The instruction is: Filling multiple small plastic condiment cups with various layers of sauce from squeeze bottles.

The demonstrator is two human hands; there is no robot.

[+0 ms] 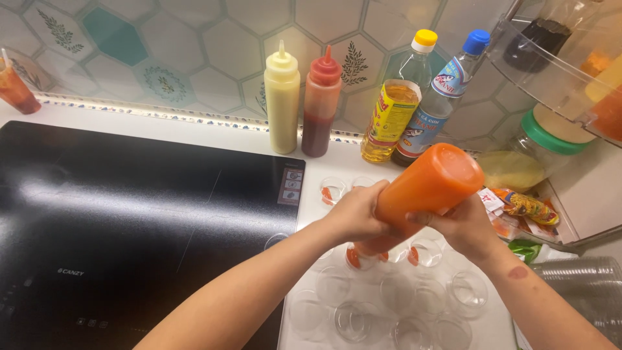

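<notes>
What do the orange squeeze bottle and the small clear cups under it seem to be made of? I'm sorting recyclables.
The orange squeeze bottle, gripped by the left hand and right hand, looks like soft, semi-matte translucent plastic: its colour shows through evenly. The small clear cups look like thin, glossy transparent plastic, with bright rim highlights; glass cannot be ruled out.

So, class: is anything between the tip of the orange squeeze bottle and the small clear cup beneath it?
Nothing visible. Both hands, left and right, grip the tilted orange squeeze bottle, and its tip points straight into the small clear cup, which already holds some orange sauce.
</notes>
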